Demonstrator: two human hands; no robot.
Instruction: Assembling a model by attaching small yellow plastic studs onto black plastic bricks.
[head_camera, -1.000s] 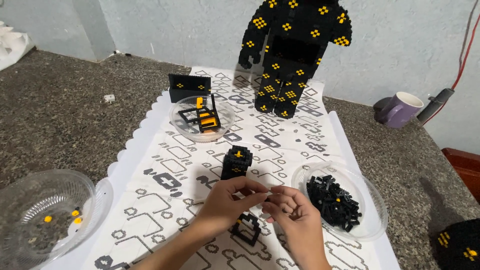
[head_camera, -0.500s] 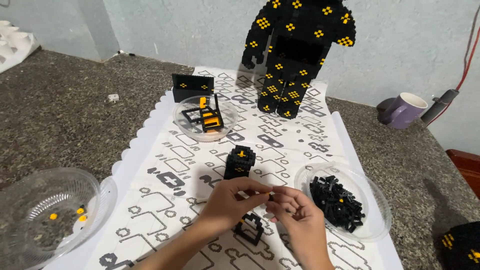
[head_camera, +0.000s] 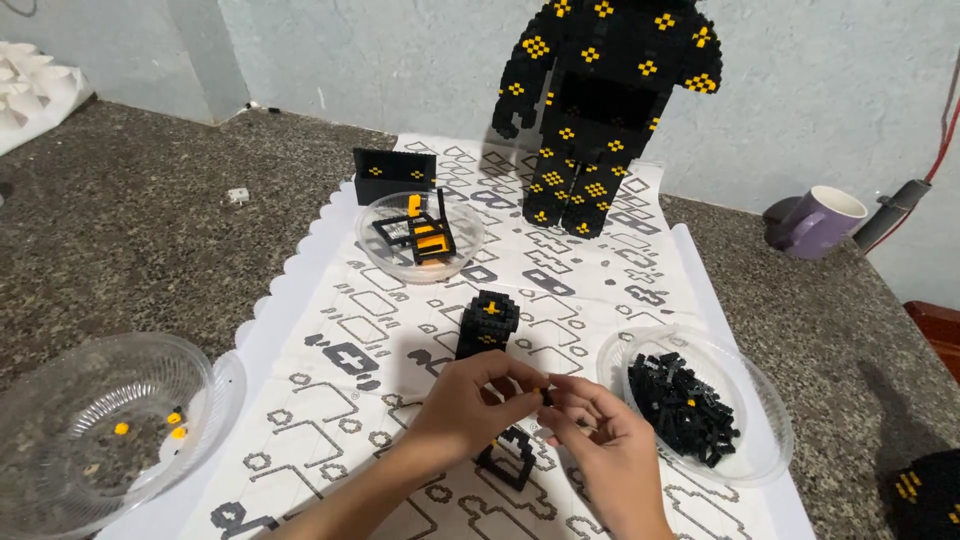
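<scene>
Your left hand (head_camera: 468, 410) and right hand (head_camera: 600, 450) meet at the near middle of the patterned white mat (head_camera: 300, 330), fingertips pressed together around a tiny black brick (head_camera: 546, 396) pinched between them. That brick is the risk: it is very small, and a slip of either thumb could flick it onto the speckled counter (head_camera: 130, 250), where black on dark stone would be hard to spot.

Right beneath your hands lies a small black open frame (head_camera: 508, 462), partly hidden by your fingers. Lower your wrists carelessly and you may crush or shift it. Just beyond your knuckles stands a short black block column (head_camera: 488, 324) with an orange stud on top; a forward nudge could topple it.

To your right, the clear dish of black bricks (head_camera: 690, 405) sits close to your right wrist, so a sideways sweep could tip it. At the near left, a clear bowl (head_camera: 95, 425) holds a few orange bits. Farther off are another dish with black and orange parts (head_camera: 420, 235), a black panel (head_camera: 393, 172), the tall black figure (head_camera: 600, 105) and a purple mug (head_camera: 815, 220), all well clear of your reach.
</scene>
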